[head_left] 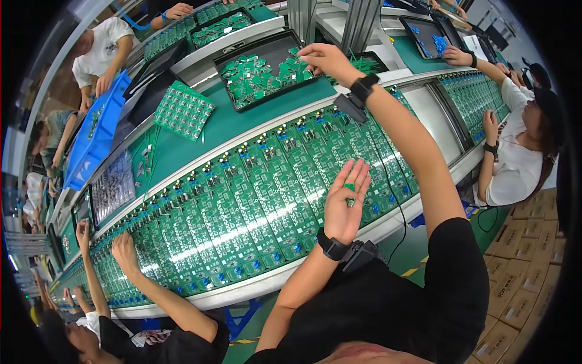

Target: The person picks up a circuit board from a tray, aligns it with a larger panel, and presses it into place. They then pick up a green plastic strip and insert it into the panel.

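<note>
Small green circuit-board piece: lies against the fingers of the left hand, right of frame centre; probably light, stiff, rather fragile, best taken by its edges
Bare left hand: palm up, loosely holding this piece, thumb bent towards it
Bare right hand: upper centre, fingertips close together at the tray; I cannot tell if they pinch something
Black rectangular tray: upper centre, small green boards heaped inside

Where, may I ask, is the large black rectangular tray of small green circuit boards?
The tray is at the head view's upper centre, with the right hand at its right end.
</note>
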Motion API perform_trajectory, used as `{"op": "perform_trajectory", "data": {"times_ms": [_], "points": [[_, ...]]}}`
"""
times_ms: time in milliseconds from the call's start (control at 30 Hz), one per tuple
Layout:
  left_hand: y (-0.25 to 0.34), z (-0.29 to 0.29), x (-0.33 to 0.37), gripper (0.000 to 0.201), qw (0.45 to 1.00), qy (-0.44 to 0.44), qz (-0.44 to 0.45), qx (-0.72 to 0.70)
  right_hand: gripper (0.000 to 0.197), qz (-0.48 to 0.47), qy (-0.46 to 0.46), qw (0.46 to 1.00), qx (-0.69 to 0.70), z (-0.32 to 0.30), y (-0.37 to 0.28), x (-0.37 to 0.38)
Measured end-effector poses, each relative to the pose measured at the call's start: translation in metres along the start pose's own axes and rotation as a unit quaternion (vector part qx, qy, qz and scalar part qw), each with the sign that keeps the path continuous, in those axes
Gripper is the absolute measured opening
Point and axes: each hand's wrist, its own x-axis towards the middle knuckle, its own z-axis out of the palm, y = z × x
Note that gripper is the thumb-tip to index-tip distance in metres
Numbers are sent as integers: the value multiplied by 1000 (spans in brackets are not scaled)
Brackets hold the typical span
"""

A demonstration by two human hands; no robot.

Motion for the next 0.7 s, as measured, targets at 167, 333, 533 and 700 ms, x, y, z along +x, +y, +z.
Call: {"op": "perform_trajectory", "data": {"times_ms": [167,333,533,700], "points": [[-6,5,-2,54,999,3,-30,19,25,32,25,998,38,-44,-14,-49],[-3,13,-6,47,995,77,-51,41,23,42,55,997,-37,-100,-8,-100],[-5,11,-5,43,992,101,-63,40,17,107,144,970,-162,-166,32,-163],[-11,-6,0,35,997,34,-59,22,20,81,165,942,-282,-177,67,-180]]}}
